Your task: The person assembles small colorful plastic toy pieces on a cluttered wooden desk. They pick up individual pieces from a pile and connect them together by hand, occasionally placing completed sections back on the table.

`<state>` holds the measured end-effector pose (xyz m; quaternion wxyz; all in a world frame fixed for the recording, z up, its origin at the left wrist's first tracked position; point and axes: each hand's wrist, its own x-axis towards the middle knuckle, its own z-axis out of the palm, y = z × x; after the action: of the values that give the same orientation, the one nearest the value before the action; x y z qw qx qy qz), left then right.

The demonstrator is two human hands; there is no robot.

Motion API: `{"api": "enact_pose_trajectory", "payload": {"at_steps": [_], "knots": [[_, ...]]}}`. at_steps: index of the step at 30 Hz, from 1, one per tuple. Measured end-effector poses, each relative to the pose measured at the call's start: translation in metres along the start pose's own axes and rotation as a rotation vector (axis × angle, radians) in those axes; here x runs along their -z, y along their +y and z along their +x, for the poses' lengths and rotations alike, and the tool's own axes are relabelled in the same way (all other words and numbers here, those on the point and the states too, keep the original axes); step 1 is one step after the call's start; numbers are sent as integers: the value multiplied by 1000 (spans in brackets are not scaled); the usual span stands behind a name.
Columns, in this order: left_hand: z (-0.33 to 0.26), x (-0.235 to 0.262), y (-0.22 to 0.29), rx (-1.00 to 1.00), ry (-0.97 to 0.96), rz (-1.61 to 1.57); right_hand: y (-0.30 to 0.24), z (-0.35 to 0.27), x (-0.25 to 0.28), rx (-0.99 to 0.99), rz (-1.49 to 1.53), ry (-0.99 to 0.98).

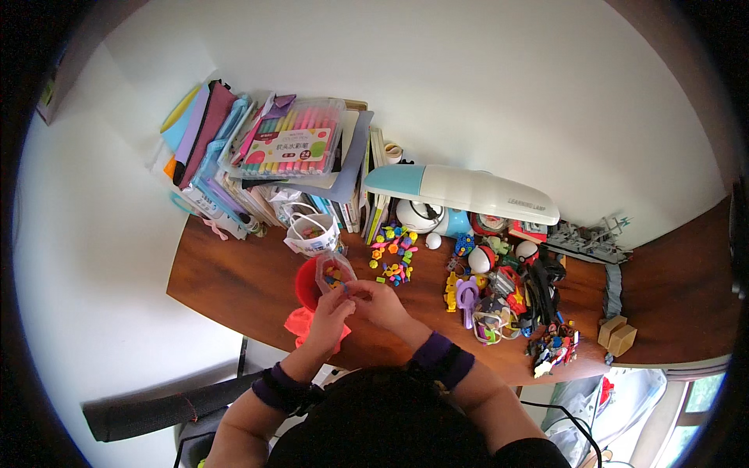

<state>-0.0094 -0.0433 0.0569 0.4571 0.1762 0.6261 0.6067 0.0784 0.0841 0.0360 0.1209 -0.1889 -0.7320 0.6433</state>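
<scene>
My left hand (pixel 331 318) and my right hand (pixel 379 304) meet near the front of the desk, fingertips drawn together. Something small and bluish may be between them, but it is too small to make out. Just beyond the fingers is a clear plastic container (pixel 321 271) with small coloured pieces (pixel 334 274) inside. Whether a hand touches it, I cannot tell. A red round container (pixel 306 282) stands beside and partly behind it. Under my left wrist lies a coral-red cloth or bag (pixel 299 321), partly hidden.
Small bright toy pieces (pixel 395 243) are spread right of the hands. A white bucket (pixel 314 235) stands behind. Farther right are a purple hand mirror-like toy (pixel 466 295) and a heap of small figures (pixel 554 347). A desk lamp (pixel 468 191) overhangs; stacked books and a marker case (pixel 292 144) stand back left.
</scene>
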Motion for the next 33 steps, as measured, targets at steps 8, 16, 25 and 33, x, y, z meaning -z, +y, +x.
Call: {"api": "enact_pose_trajectory", "payload": {"at_steps": [8,16,25,33], "knots": [[3,-3,-11,11,119,-252,22,-1,8,-35,63,97],[34,-42,-26,-55,-70,-66,77,-11,51,-131,-17,279],[76,-54,-109,119,-65,53,129,-19,44,-342,-75,140],[101,-46,-157,74,63,366,155,-7,35,-404,-98,112]]}}
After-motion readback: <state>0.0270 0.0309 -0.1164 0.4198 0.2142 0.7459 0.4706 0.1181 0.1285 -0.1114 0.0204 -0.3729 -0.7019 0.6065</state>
